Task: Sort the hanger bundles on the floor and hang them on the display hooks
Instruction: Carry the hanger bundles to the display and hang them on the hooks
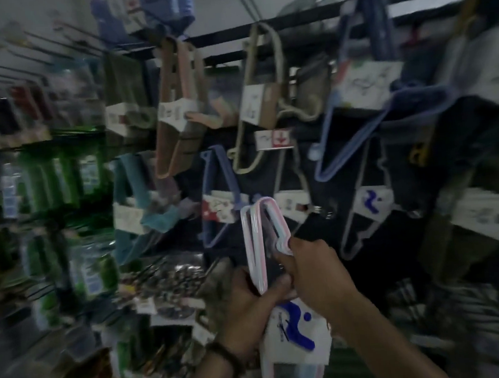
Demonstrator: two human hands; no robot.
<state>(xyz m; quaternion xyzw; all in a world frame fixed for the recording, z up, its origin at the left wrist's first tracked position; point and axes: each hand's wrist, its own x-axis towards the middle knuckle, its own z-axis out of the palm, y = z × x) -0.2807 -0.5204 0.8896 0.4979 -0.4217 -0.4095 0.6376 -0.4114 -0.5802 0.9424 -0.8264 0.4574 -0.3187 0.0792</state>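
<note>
Our left hand (245,297) and right hand (312,270) both grip the pastel hanger bundle (258,248) near its hooks, fingers curled.

We logged one pastel hanger bundle (253,242) with a white, blue-logo label, gripped by our left hand (248,297) and right hand (312,270). A beige bundle (261,97) and a blue bundle (353,119) hung behind, blurred.

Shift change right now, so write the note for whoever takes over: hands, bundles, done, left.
Left hand grips the pastel hanger bundle just above its label; right hand holds its upper part.
The bundle is raised before the display, not on a hook.
Done: other bundles, such as the beige bundle, already hang there.
Left: hang this one; the floor is out of view.
</note>
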